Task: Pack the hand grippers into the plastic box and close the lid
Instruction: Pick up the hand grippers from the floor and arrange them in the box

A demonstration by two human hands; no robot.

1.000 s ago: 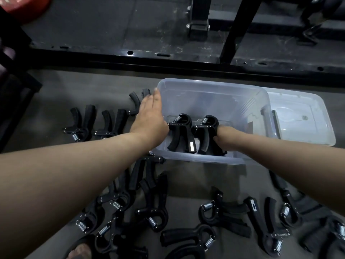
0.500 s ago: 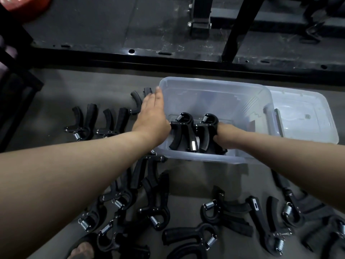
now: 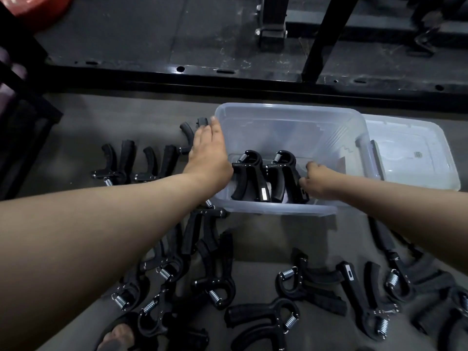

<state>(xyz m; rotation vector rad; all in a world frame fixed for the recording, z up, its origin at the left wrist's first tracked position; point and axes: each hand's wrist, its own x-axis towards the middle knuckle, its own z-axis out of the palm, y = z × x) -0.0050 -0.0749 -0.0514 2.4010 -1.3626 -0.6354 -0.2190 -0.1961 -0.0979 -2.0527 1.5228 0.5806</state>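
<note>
Gym floor (image 3: 76, 117); right hand (image 3: 315, 179) farther right

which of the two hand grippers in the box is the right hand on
The right one of the pair: the right hand grips its outer handle. The left one stands beside it, nearer the left hand.

Readable text: none anywhere in view.
Lid (image 3: 405, 138): small dark sticker near the middle, print too small to read.
Packed gripper (image 3: 249, 173): pale rectangular window low on one handle, no figures legible.
Floor gripper (image 3: 354, 282): a like window on the handle, also not legible.
Red plate (image 3: 33, 8): faint pale marks at the top-left frame edge, cut off and blurred, not legible.
Brands, numbers, signs: none made out.
</note>
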